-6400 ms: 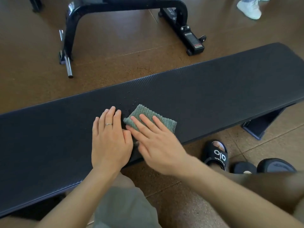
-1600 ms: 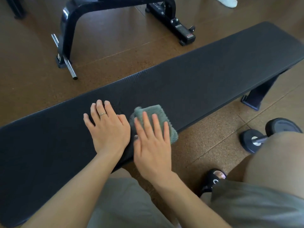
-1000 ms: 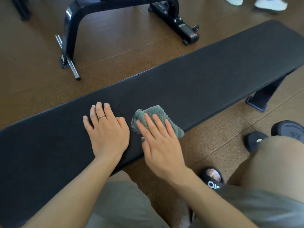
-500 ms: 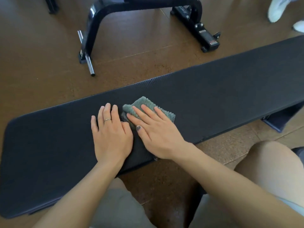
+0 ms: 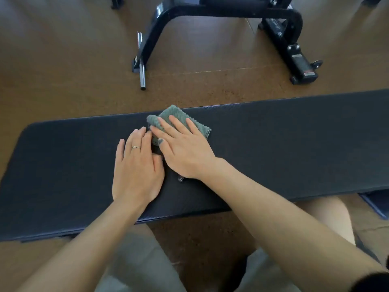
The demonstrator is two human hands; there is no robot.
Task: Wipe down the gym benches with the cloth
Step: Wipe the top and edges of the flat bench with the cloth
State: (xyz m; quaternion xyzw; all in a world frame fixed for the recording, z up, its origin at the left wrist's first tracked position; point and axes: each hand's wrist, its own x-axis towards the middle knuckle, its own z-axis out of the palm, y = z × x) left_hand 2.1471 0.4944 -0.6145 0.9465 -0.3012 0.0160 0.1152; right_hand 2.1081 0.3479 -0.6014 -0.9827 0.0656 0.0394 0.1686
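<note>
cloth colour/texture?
Grey-green cloth, bumpy waffle-like texture; head view shows it.

Folded grey-green cloth [image 5: 181,120] lies flat on black padded bench [image 5: 294,140].

floor [image 5: 63,66]: brown cork | black machine frame [image 5: 210,9]: beyond, on floor

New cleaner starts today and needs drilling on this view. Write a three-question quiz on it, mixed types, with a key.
1. True or false: the right hand presses flat on the green textured cloth.
2. The cloth lies nearest which edge of the long black padded bench? A) far edge B) near edge C) left end
3. Fill in: the left hand, with a thin ring, rests flat on the ____.

Key: 1 true; 2 A; 3 bench
</note>
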